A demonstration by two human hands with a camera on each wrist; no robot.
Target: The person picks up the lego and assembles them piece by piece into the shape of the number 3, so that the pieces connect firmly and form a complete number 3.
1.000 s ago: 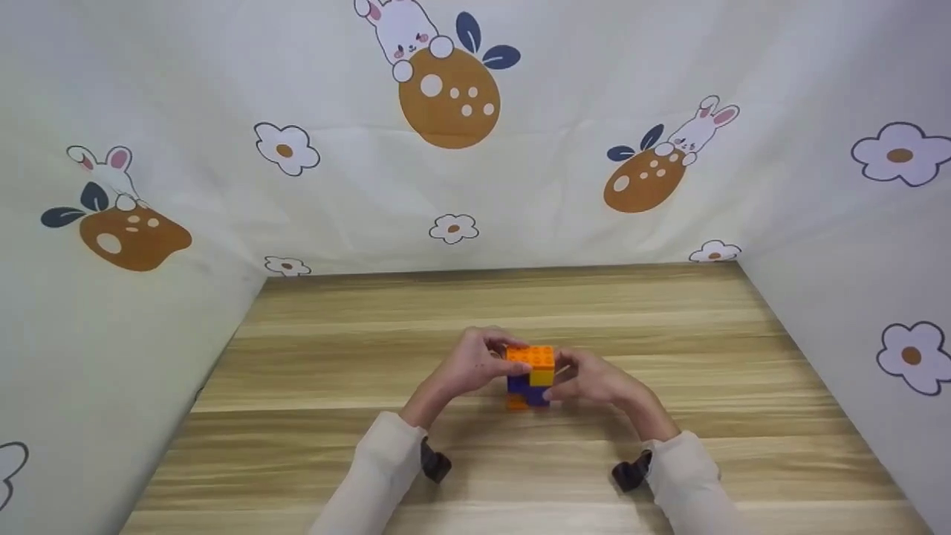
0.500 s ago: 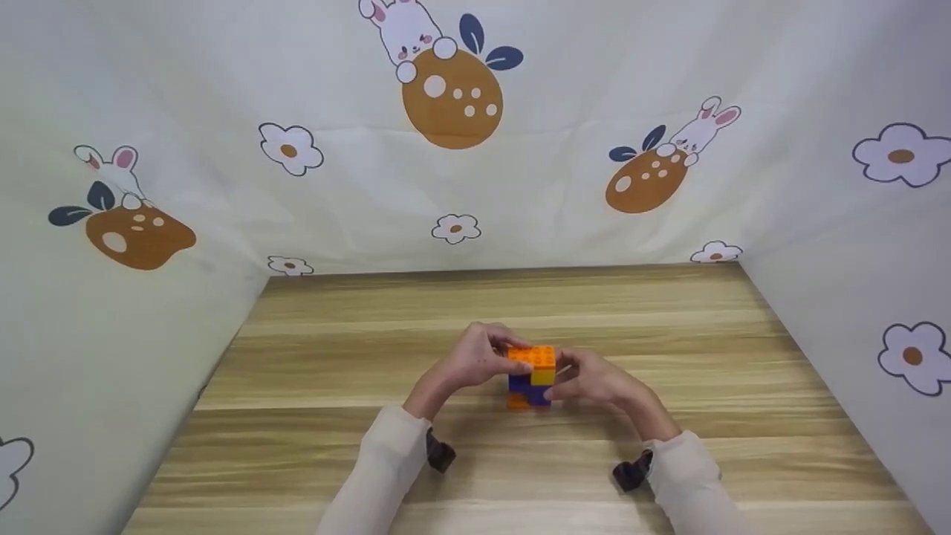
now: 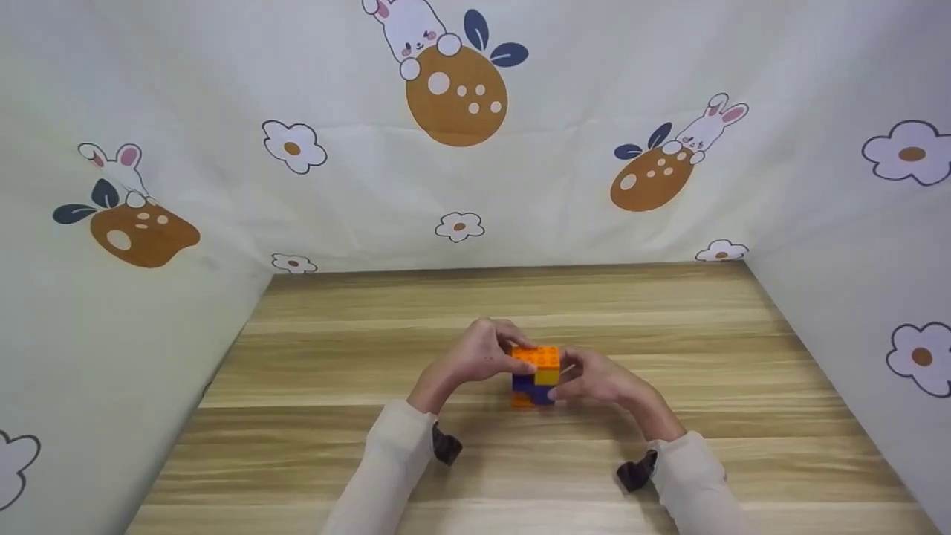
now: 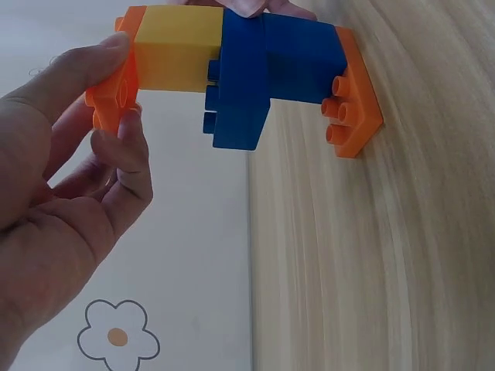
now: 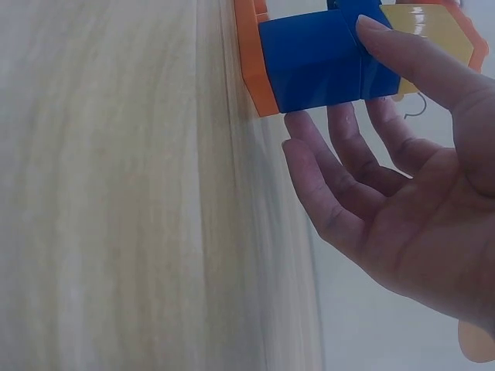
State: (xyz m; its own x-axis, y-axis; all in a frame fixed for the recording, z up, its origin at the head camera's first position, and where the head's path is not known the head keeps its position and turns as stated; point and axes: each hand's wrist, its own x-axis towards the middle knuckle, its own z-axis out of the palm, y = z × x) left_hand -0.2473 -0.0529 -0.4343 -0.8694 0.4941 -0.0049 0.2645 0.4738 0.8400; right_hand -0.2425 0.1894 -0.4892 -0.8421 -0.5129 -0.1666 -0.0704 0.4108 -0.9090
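Note:
A short tower of toy building bricks stands in the middle of the table. An orange plate (image 4: 360, 100) forms its base, touching the tabletop. Above that come a lower blue brick (image 4: 305, 58) and an upper blue brick (image 4: 244, 85), which juts out sideways. A yellow brick (image 4: 178, 46) sits higher, capped by an orange top brick (image 3: 544, 357). My left hand (image 3: 479, 353) pinches this top brick between thumb and fingers. From the other side, my right hand (image 3: 598, 379) grips the blue bricks, its thumb on the upper one and fingertips against their side.
Around the tower spreads a wood-grain table (image 3: 356, 461). A pale curtain (image 3: 550, 186) printed with rabbits and flowers encloses the back and both sides. Black wrist cameras hang at both cuffs, the left camera (image 3: 447, 446) and the right camera (image 3: 634, 474).
My left wrist and forearm have shifted slightly forward and right. Both hands keep their hold, and the tower looks unchanged. The whole head view has drifted a little.

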